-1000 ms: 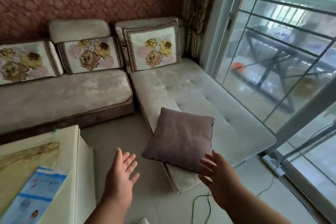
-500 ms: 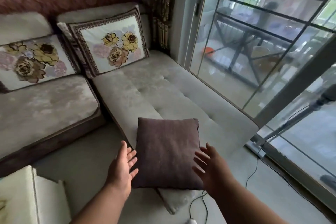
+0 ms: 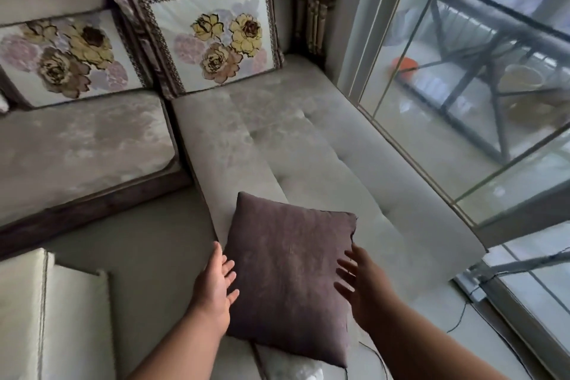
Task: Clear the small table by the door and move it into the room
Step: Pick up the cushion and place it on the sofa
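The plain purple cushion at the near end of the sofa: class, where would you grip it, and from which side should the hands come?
Grip the purple cushion by its two side edges, one hand each. It lies flat on the sofa seat, its near corner overhanging, both sides exposed. The left hand and right hand already flank it, open, so closing inward from left and right probably suits best.

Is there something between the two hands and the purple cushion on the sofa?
Nothing visible stands between. The left hand and the right hand are open on either side of the purple cushion, which lies on the sofa seat near its front end. Whether the fingers touch it cannot be told.
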